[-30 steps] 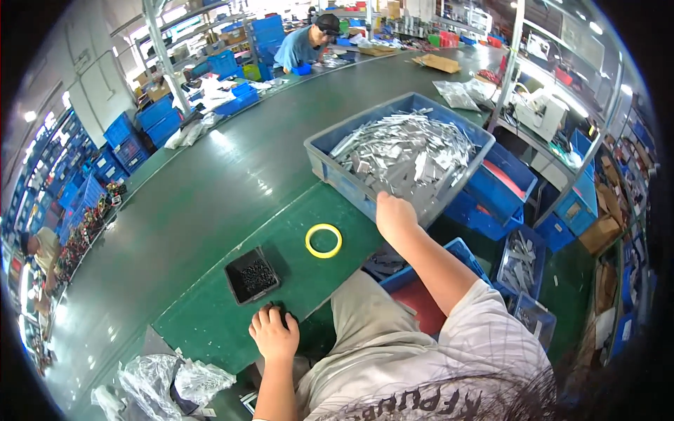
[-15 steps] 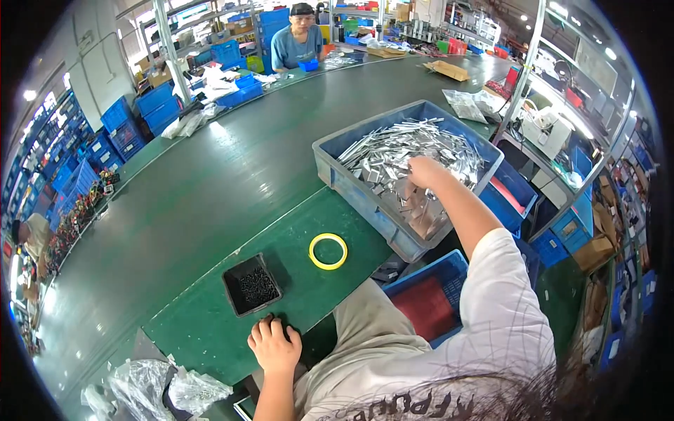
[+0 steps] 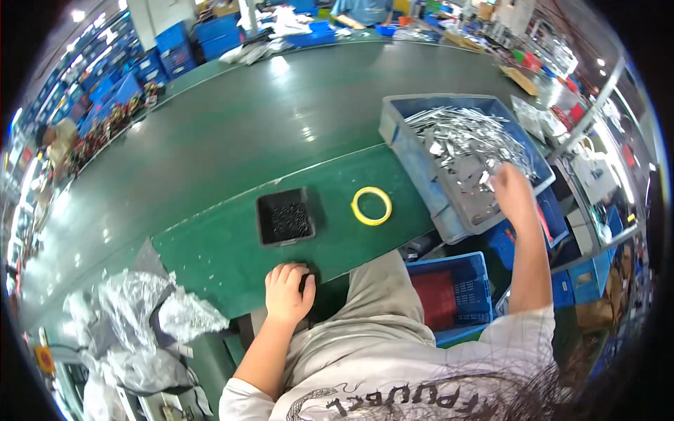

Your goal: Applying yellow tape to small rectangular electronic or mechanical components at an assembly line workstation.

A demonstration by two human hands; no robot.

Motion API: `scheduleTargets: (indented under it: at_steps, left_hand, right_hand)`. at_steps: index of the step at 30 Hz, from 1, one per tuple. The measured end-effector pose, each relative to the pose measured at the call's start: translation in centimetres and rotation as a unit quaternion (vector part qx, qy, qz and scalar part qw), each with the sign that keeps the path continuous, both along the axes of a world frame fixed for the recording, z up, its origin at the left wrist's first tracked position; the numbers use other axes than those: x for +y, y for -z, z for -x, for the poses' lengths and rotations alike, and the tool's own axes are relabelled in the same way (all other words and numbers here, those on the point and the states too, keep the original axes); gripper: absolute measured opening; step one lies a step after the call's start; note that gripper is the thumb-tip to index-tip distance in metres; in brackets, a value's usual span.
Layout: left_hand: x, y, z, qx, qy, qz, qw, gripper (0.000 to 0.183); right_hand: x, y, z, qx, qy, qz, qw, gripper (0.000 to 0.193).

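My left hand (image 3: 286,289) rests on the near edge of the green table mat (image 3: 203,263), its fingers stretched out and nothing visibly gripped. Just beyond it stands a square black tray (image 3: 263,223) holding many small black parts (image 3: 289,220). A yellow ring like a tape roll (image 3: 385,208) lies flat to the tray's right. My right hand (image 3: 512,188) is over the near right side of a large blue-grey bin (image 3: 421,165). Its fingers are closed, with a small shiny metal piece (image 3: 486,181) at their tips. Loose silver metal strips (image 3: 463,133) heap up in the bin's far part.
A blue crate (image 3: 472,288) with a red bottom sits below the table edge, right of my legs. Crumpled clear plastic bags (image 3: 133,309) lie at the lower left. Across the dark green table (image 3: 281,105), a person in a blue shirt (image 3: 361,10) sits among bins.
The view has tilted down and turned, so the table things appear shifted. My right hand has drawn back from the metal heap toward the bin's near right side. My left hand stays at the edge.
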State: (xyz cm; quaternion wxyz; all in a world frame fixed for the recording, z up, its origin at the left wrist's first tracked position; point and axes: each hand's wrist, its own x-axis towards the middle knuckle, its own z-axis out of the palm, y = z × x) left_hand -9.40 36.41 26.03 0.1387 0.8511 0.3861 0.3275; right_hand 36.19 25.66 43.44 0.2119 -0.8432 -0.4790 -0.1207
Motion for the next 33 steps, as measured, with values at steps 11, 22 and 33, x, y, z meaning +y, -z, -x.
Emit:
scheduleTargets:
  at_steps: [11,22,33]
  left_hand:
    - [-5.8,-6.0,-2.1,-0.502,0.154,0.567,0.635,0.046]
    - [-8.7,-4.5,2.8,-0.467,-0.025,0.540,0.700,0.011]
    - [-9.0,-4.8,2.0,-0.399,-0.015,0.423,0.813,0.038]
  right_hand:
    - [-2.1,13.6,27.7,0.656,-0.390,0.052,0.644,0.014]
    - [12.1,17.3,16.3,-0.001,-0.226,0.005,0.974,0.026]
    - [-0.3,11.3,25.8,0.220,-0.529,-0.039,0.819,0.018]
